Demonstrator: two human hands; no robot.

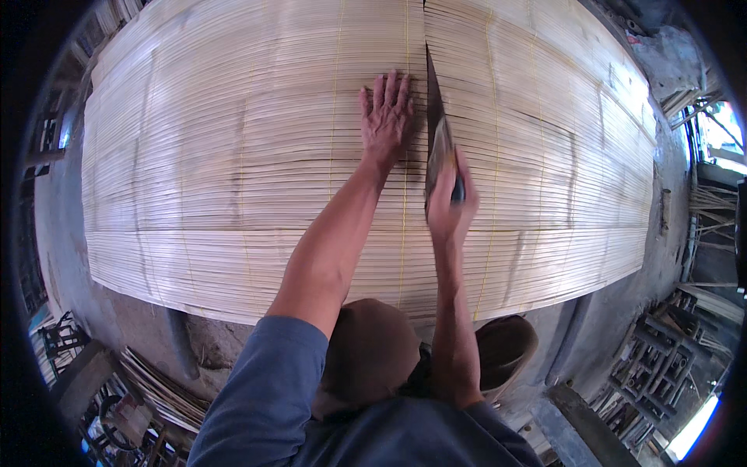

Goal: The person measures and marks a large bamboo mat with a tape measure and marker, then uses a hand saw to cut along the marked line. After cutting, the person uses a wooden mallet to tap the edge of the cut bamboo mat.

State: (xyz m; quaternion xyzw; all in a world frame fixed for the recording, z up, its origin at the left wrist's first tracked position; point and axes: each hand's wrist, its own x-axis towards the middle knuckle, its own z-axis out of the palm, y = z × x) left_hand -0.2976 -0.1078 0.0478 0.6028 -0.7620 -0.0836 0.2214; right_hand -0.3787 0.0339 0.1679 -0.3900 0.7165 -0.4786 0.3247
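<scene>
A wide mat of pale bamboo slats [210,187], bound with yellow stitching threads, spreads out in front of me. My left hand [387,121] lies flat on it, fingers stretched out, just left of a dark lengthwise line. In my right hand [453,204] is the dark-and-blue handle of a handsaw, held in closed fingers. The tapering dark blade of the handsaw [434,89] points away from me along that line, which continues to the mat's far side. Motion blurs the right hand and the saw's rear part, so the teeth cannot be made out.
Grey pipe-like legs [181,342] show below the mat's near edge. Bundled thin strips [159,389] lie at the lower left. A dark metal frame [654,366] stands at the lower right, with plastic sheeting [673,58] at the far right. My knees are under the near edge.
</scene>
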